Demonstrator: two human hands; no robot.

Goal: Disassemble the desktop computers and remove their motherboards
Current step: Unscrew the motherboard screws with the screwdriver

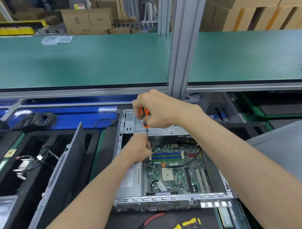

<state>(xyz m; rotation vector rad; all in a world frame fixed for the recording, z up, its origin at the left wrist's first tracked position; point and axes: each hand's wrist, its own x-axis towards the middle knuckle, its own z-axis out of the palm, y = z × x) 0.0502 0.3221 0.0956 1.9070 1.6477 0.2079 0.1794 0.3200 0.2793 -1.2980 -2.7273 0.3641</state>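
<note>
The green motherboard (176, 172), with blue and green memory slots, a square beige processor socket and white expansion slots, lies flat inside the open grey metal desktop case (172, 199), which sits on a black mat in the near middle of the scene. A silver power supply box (131, 178) with a white label fills the left part of the case, just beside the board.

Directly above the board's far left corner, the right hand (157, 110) is closed around the orange and black handle of a screwdriver (145, 117), held upright with its thin dark shaft pointing down to that corner. The left hand (139, 149) sits lower, its fingers pinching the shaft just above the board; the tip is hidden behind these fingers. Both forearms reach in from the near edge, one on each side of the case.

Near the case on the black mat lie red-handled pliers (149, 223) and, to their right, a yellow and black-handled screwdriver (184, 225). To the left of the case a dark grey side panel (62, 171) leans tilted over a black foam tray (35, 155) holding a bundle of cables with white connectors (25, 166). Farther left and back, a coil of black cable (36, 119) rests on a blue surface. Beyond stretches a green bench top (82, 62) with a clear plastic box (57, 39) at its far edge, an aluminium post (182, 51), and stacked cardboard boxes (87, 21) behind.
</note>
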